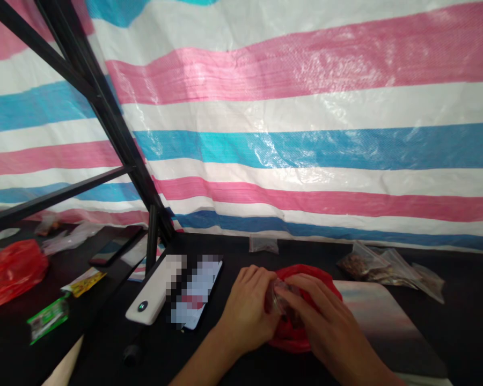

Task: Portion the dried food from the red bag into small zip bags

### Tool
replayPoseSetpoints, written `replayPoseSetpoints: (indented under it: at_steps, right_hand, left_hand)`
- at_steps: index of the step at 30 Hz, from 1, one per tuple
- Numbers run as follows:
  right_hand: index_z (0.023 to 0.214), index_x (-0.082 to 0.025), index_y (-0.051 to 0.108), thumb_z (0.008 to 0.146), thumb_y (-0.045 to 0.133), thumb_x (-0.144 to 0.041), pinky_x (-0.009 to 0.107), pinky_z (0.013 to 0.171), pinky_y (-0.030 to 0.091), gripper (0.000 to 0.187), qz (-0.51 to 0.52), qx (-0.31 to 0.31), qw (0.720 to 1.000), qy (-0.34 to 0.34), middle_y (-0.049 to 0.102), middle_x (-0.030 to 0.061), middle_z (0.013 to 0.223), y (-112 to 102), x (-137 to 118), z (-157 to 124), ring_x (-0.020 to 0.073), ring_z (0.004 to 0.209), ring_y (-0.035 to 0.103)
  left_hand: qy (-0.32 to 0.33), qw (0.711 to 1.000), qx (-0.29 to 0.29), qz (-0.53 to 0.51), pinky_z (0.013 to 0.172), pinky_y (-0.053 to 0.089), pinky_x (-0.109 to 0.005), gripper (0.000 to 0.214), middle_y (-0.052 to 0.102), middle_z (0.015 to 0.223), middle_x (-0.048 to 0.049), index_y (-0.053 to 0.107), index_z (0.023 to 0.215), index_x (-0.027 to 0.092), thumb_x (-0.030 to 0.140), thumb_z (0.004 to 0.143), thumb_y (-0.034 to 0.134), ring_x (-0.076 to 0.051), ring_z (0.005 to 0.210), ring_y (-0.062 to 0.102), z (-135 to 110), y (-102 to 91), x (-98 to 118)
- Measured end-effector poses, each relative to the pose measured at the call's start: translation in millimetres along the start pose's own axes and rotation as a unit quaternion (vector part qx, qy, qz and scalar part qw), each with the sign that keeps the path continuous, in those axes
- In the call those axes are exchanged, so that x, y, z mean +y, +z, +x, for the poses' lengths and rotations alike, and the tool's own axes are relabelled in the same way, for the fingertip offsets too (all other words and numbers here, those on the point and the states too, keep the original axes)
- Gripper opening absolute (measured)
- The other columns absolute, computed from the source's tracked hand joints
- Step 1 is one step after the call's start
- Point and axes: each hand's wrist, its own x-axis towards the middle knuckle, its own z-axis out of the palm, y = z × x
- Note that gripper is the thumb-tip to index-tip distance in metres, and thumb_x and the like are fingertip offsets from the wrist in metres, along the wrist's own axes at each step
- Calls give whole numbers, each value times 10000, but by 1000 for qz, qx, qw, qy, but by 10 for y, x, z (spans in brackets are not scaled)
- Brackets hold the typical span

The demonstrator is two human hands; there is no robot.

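Note:
My left hand is closed around a small clear plastic bag. From the other side, my right hand has its fingers bent over the same bag, closed on it. What lies inside the bag is mostly hidden by my fingers. Both hands are above an open red plastic bag on the black table. Something dark shows inside the red bag, too unclear to name. The red bag's right side meets a grey flat, laptop-like object.
Several zip bags with brownish contents lie at the back right, and a small one behind my hands. A white power bank and a phone lie left. Beyond a black frame post are another red bag and snack wrappers.

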Motion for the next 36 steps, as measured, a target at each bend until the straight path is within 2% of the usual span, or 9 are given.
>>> replayPoseSetpoints:
  at_steps: [3, 7, 14, 19, 23, 25, 28, 32, 36]
  right_hand:
    - [1268, -220, 612, 1026, 460, -208, 338, 932, 573, 286, 12, -16, 1000, -6, 728, 86, 1151, 5, 9, -10, 214, 1065, 692]
    - [1184, -226, 636, 1020, 525, -310, 332, 843, 595, 216, 7, -29, 999, 32, 741, 78, 1078, 34, 19, -18, 214, 961, 719]
    - [1203, -229, 619, 1009, 409, -123, 345, 983, 553, 304, 49, -15, 999, -6, 712, 77, 1195, 51, -12, 1, 200, 1138, 661]
    - [1210, -236, 611, 986, 530, -209, 354, 828, 604, 240, 21, -16, 998, 63, 718, 76, 1109, 66, 25, -21, 217, 960, 710]
    - [1242, -232, 600, 968, 459, -79, 320, 917, 572, 345, 85, -53, 995, 22, 694, 80, 1182, -10, -40, 37, 195, 1084, 674]
    - [1164, -233, 617, 950, 420, -26, 295, 940, 553, 357, 129, -56, 990, 4, 690, 69, 1151, -40, -86, 67, 178, 1102, 657]
    - [1079, -240, 598, 941, 497, -75, 272, 867, 570, 237, 142, -23, 988, 53, 677, 51, 1070, -25, -103, 66, 172, 997, 670]
    - [1200, -241, 569, 953, 528, -163, 318, 864, 578, 262, 74, 48, 987, 134, 654, 76, 1128, 35, -8, 18, 203, 1010, 673]
    - [1167, -244, 635, 950, 503, -152, 385, 867, 563, 271, 8, -2, 990, 140, 662, 85, 1138, 32, 113, 0, 238, 998, 661]
  left_hand:
    - [6, 1000, -19, -20, 882, 418, -417, 301, 677, 1028, -69, 591, 1109, 192, 158, 812, 624, -263, 964, 583, 0, 16, -14]
    - [-8, 999, -18, -50, 865, 423, -394, 318, 697, 1015, -49, 622, 1059, 193, 164, 754, 710, -249, 936, 598, -3, 66, -26]
    - [9, 1000, 10, -16, 888, 399, -413, 169, 714, 908, -17, 651, 943, 199, 260, 806, 728, -231, 865, 611, -5, 103, -33]
    - [16, 998, 54, -31, 908, 402, -425, 326, 733, 944, -27, 666, 1010, 190, 243, 715, 794, -234, 857, 625, -13, 98, -42]
    - [20, 998, 53, -22, 896, 406, -413, 246, 722, 913, -35, 662, 964, 183, 183, 734, 749, -235, 865, 620, -15, 132, -47]
    - [7, 999, 45, -23, 878, 407, -397, 188, 711, 885, -26, 653, 923, 186, 140, 750, 710, -223, 847, 613, -7, 139, -35]
    - [-36, 998, 36, -43, 845, 410, -372, 152, 690, 830, -4, 638, 893, 191, 128, 765, 691, -204, 797, 603, 13, 113, 6]
    - [-100, 993, 58, -29, 778, 408, -347, 69, 647, 778, -1, 596, 828, 203, 220, 846, 660, -206, 776, 593, 39, 55, 44]
    - [-144, 985, 85, 29, 806, 429, -359, 105, 629, 883, -38, 546, 893, 208, 286, 887, 617, -247, 884, 604, 39, 41, 44]
